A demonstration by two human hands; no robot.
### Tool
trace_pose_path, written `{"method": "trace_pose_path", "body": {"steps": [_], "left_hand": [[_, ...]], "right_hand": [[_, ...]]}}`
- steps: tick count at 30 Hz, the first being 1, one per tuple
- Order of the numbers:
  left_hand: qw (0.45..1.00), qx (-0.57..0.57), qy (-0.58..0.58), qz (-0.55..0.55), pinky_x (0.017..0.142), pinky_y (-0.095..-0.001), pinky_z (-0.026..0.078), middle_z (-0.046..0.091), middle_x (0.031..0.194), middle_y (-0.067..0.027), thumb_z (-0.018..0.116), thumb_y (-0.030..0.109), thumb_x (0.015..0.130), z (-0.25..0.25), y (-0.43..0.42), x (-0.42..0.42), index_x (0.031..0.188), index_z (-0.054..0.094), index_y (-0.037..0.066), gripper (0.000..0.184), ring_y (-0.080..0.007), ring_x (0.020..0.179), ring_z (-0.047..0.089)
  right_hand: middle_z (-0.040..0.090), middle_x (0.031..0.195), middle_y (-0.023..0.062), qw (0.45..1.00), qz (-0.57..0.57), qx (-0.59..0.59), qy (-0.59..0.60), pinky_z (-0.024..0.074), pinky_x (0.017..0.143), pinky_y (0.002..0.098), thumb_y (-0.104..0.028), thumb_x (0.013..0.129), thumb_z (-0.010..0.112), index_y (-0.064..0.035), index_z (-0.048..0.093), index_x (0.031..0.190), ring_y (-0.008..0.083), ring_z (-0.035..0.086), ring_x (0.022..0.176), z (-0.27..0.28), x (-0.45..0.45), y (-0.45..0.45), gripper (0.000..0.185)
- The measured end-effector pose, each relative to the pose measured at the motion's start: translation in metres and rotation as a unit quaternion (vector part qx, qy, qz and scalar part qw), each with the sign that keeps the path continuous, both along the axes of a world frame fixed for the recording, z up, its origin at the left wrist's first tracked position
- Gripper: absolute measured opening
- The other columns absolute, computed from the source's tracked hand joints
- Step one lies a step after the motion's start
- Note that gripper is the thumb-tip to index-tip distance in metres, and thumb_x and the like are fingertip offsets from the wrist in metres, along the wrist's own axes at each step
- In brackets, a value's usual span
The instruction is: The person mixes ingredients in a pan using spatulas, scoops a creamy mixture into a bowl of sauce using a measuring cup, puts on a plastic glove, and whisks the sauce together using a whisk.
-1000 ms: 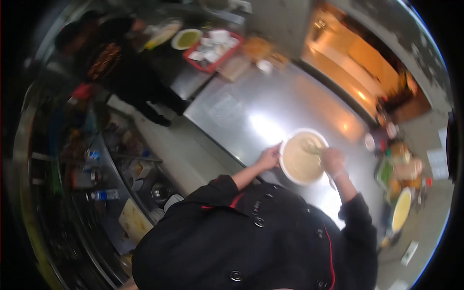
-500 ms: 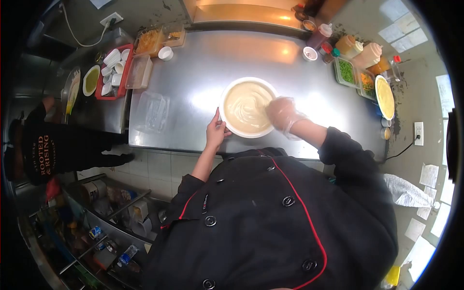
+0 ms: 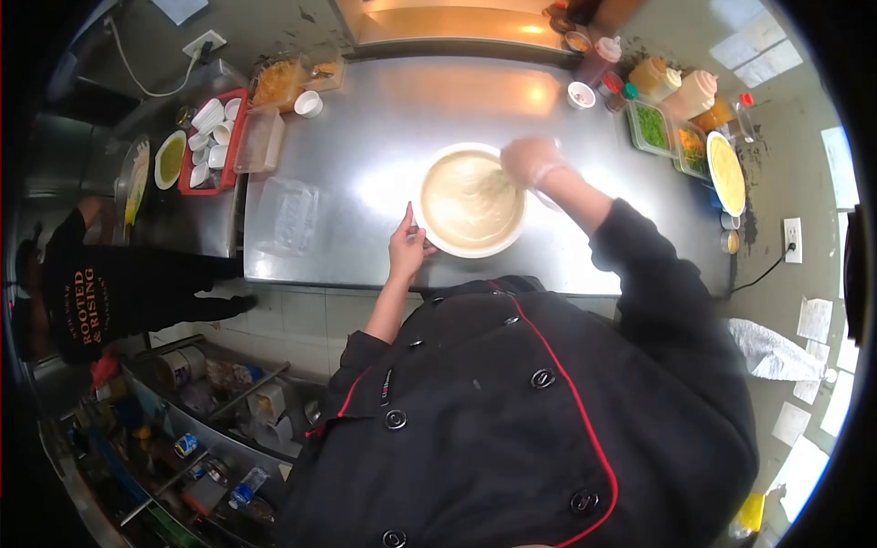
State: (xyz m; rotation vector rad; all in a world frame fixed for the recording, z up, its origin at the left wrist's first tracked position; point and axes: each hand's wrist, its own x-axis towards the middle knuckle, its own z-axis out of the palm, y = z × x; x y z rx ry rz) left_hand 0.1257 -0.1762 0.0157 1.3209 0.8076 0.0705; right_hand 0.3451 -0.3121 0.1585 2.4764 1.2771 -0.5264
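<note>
A round white bowl [image 3: 518,236] of creamy pale batter [image 3: 461,201] rests on the steel table. My left hand [image 3: 408,248] grips its lower left rim, thumb and fingers at the edge. Over the upper right rim, my right hand [image 3: 533,164], in a clear plastic glove and blurred by motion, is closed round a whisk [image 3: 498,183]. Only the whisk's blurred wires show, dipping into the batter; its handle is hidden in the hand. Swirl marks run across the surface.
The steel table [image 3: 365,119] holds a clear lid [image 3: 290,212] and a red basket of white cups [image 3: 239,137] at left. Sauce bottles [image 3: 690,94], a tub of chopped greens [image 3: 649,126] and a yellow bowl [image 3: 726,173] line the right. A co-worker [image 3: 119,297] stands at far left.
The camera view has turned and levelled since the first frame. Over the last half second my right hand has moved slightly up, and the whisk wires show again. My left hand stays at the rim.
</note>
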Motion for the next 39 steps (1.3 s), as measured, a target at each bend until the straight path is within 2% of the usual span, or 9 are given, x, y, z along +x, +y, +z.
{"method": "trace_pose_path", "body": {"steps": [5, 14, 18, 23, 27, 32, 35, 38, 39], "left_hand": [[1.0, -0.003, -0.003, -0.01, 0.064, -0.0256, 0.056, 0.046, 0.095, -0.0051, 0.046, -0.002, 0.088, -0.001, 0.004, 0.001, 0.139, 0.029, 0.023, 0.059, -0.0106, 0.074, 0.056], [1.0, -0.008, -0.009, 0.006, 0.065, -0.0254, 0.056, 0.046, 0.092, -0.004, 0.047, -0.002, 0.088, 0.002, 0.001, 0.0, 0.138, 0.029, 0.021, 0.058, -0.0099, 0.075, 0.054], [1.0, -0.018, -0.008, 0.003, 0.065, -0.0257, 0.056, 0.047, 0.092, -0.0046, 0.047, -0.001, 0.088, 0.0, 0.002, 0.0, 0.139, 0.029, 0.02, 0.057, -0.0104, 0.075, 0.054], [0.999, -0.036, -0.009, -0.018, 0.066, -0.0265, 0.056, 0.049, 0.095, -0.0058, 0.047, -0.001, 0.089, -0.012, 0.007, -0.001, 0.139, 0.028, 0.019, 0.057, -0.011, 0.075, 0.055], [0.999, -0.038, -0.027, 0.007, 0.067, -0.0271, 0.056, 0.049, 0.096, -0.0049, 0.048, 0.001, 0.089, -0.001, 0.003, -0.002, 0.139, 0.029, 0.021, 0.057, -0.0119, 0.076, 0.056], [1.0, -0.022, -0.015, -0.004, 0.067, -0.027, 0.056, 0.048, 0.096, -0.0053, 0.048, 0.001, 0.089, -0.004, 0.003, -0.001, 0.139, 0.028, 0.022, 0.058, -0.0117, 0.075, 0.055], [1.0, -0.027, -0.014, -0.003, 0.065, -0.0266, 0.055, 0.049, 0.098, -0.0065, 0.047, 0.0, 0.089, -0.003, 0.002, -0.002, 0.139, 0.027, 0.022, 0.058, -0.0107, 0.072, 0.055], [0.999, -0.03, -0.016, 0.002, 0.065, -0.0266, 0.056, 0.049, 0.097, -0.0061, 0.047, 0.001, 0.089, 0.002, 0.002, -0.001, 0.139, 0.028, 0.022, 0.057, -0.0114, 0.073, 0.055], [0.999, -0.029, -0.017, 0.002, 0.066, -0.0267, 0.056, 0.048, 0.097, -0.0059, 0.047, 0.001, 0.09, 0.003, 0.002, -0.001, 0.139, 0.028, 0.022, 0.057, -0.012, 0.075, 0.056]], "right_hand": [[0.066, 0.097, 0.011, 0.999, 0.014, -0.023, -0.021, 0.0495, 0.07, 0.0409, -0.019, 0.076, 0.06, -0.01, 0.069, 0.095, 0.0268, 0.064, 0.09, 0.006, 0.005, 0.051, 0.022], [0.067, 0.09, 0.0068, 0.982, 0.169, -0.069, -0.046, 0.0484, 0.063, 0.0382, -0.022, 0.069, 0.07, -0.013, 0.07, 0.093, 0.026, 0.065, 0.082, 0.008, -0.032, 0.122, 0.026], [0.065, 0.073, 0.0059, 0.96, 0.265, -0.013, -0.087, 0.046, 0.054, 0.0365, -0.017, 0.068, 0.064, -0.0104, 0.07, 0.077, 0.0232, 0.063, 0.07, 0.001, -0.065, 0.118, 0.013], [0.063, 0.065, 0.0049, 0.928, 0.365, 0.066, -0.017, 0.0454, 0.054, 0.0337, -0.017, 0.068, 0.06, -0.0111, 0.068, 0.067, 0.0213, 0.062, 0.065, -0.014, -0.091, 0.051, 0.01], [0.064, 0.066, 0.007, 0.963, 0.265, -0.02, -0.041, 0.048, 0.056, 0.0329, -0.015, 0.07, 0.059, -0.0108, 0.067, 0.065, 0.0207, 0.063, 0.068, -0.032, -0.068, -0.011, 0.01], [0.067, 0.077, 0.01, 0.989, 0.135, 0.014, -0.05, 0.0495, 0.057, 0.034, -0.015, 0.076, 0.056, -0.0109, 0.07, 0.079, 0.0238, 0.065, 0.072, -0.01, -0.009, -0.008, 0.015], [0.067, 0.079, 0.0112, 0.984, 0.115, 0.059, -0.12, 0.0508, 0.06, 0.0358, -0.014, 0.077, 0.055, -0.0088, 0.069, 0.084, 0.0257, 0.066, 0.075, -0.031, -0.037, 0.007, 0.017], [0.067, 0.083, 0.0126, 0.983, 0.177, -0.019, 0.046, 0.0516, 0.064, 0.0386, -0.013, 0.077, 0.053, -0.0069, 0.068, 0.085, 0.027, 0.066, 0.078, -0.03, -0.056, -0.007, 0.018], [0.067, 0.086, 0.0139, 0.983, 0.172, -0.022, 0.062, 0.0514, 0.067, 0.0401, -0.012, 0.078, 0.052, -0.0071, 0.069, 0.085, 0.0283, 0.065, 0.081, -0.024, -0.051, -0.016, 0.019]]}}
